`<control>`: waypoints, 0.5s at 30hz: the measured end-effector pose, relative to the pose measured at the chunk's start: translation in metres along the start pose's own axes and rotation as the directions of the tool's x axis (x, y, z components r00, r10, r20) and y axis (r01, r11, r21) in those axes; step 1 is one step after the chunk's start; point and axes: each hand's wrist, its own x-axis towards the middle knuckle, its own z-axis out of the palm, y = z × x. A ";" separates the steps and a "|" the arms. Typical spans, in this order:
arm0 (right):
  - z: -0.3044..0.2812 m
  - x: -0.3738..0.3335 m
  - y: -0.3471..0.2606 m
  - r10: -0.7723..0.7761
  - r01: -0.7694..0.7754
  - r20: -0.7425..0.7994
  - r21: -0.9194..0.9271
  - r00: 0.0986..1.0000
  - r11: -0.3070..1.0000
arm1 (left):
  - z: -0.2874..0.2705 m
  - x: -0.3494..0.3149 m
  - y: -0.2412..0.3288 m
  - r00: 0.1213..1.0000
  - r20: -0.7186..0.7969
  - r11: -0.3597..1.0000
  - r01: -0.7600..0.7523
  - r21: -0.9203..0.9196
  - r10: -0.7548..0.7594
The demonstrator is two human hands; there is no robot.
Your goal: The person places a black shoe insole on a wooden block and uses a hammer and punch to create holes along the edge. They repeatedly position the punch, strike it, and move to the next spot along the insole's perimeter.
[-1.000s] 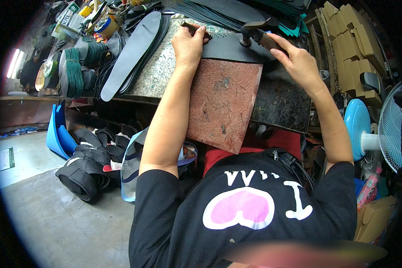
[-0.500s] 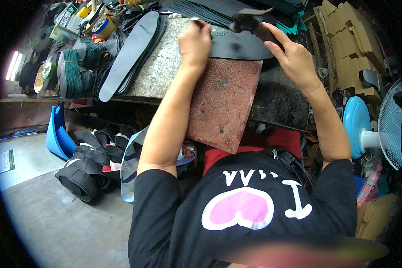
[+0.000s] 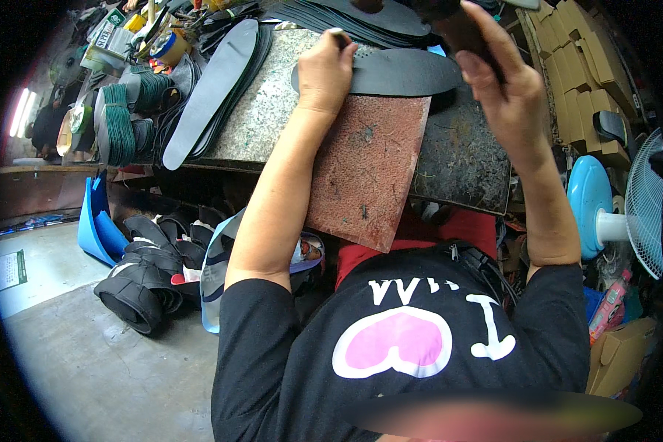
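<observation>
My left hand [image 3: 324, 77] is closed round a short upright punch [image 3: 337, 33], whose pale top end shows above the fingers; its lower end is hidden. Under that hand lies a dark grey sole-shaped sheet [image 3: 412, 74], with small holes near the fingers. My right hand [image 3: 508, 88] is raised at the right and gripped on the dark handle of a hammer [image 3: 464, 37]. The hammer is blurred, and its head is hard to make out at the upper edge. Beneath the sheet's near edge is a worn reddish-brown board [image 3: 368, 162].
A stack of grey sole shapes [image 3: 217, 92] lies left of my left hand, more dark sheets [image 3: 324, 22] behind. Coils of green cord [image 3: 118, 125] sit farther left. Cardboard boxes [image 3: 589, 81] and a fan [image 3: 644, 206] stand at the right; black bundled pieces [image 3: 140, 287] lie on the floor.
My right hand has lifted the hammer up and away from the punch. My left hand has shifted slightly to the right, still holding the punch, and the sheet has moved slightly.
</observation>
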 end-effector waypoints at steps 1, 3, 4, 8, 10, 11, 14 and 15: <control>0.003 -0.002 0.003 -0.106 0.106 -0.045 -0.010 0.993 0.994 | 0.002 -0.001 0.003 0.996 0.022 0.989 -0.092 0.117 0.090; 0.015 -0.009 0.018 0.098 -0.084 0.049 -0.233 0.994 0.969 | 0.005 -0.001 0.003 0.960 0.079 0.904 -0.279 0.324 0.268; 0.020 -0.015 0.028 0.338 -0.308 0.108 -0.226 0.935 0.924 | 0.006 -0.001 0.002 0.999 0.021 0.997 -0.041 0.062 0.040; 0.024 -0.040 0.058 0.318 -0.221 0.162 -0.435 0.934 0.873 | 0.006 0.004 -0.010 0.864 0.106 0.548 0.402 -0.733 -0.492; 0.023 -0.043 0.060 0.374 -0.276 0.158 -0.435 0.914 0.857 | 0.008 0.004 -0.012 0.885 0.145 0.588 0.408 -0.698 -0.442; 0.021 -0.042 0.058 0.365 -0.267 0.168 -0.424 0.916 0.865 | 0.008 0.003 -0.012 0.890 0.142 0.611 0.406 -0.680 -0.433; 0.012 -0.028 0.038 0.250 -0.190 0.132 -0.356 0.959 0.915 | 0.006 0.002 -0.007 0.919 0.129 0.740 0.378 -0.556 -0.372; 0.006 -0.022 0.029 0.155 -0.123 0.079 -0.311 0.985 0.942 | 0.005 0.001 -0.005 0.935 0.107 0.809 0.348 -0.474 -0.339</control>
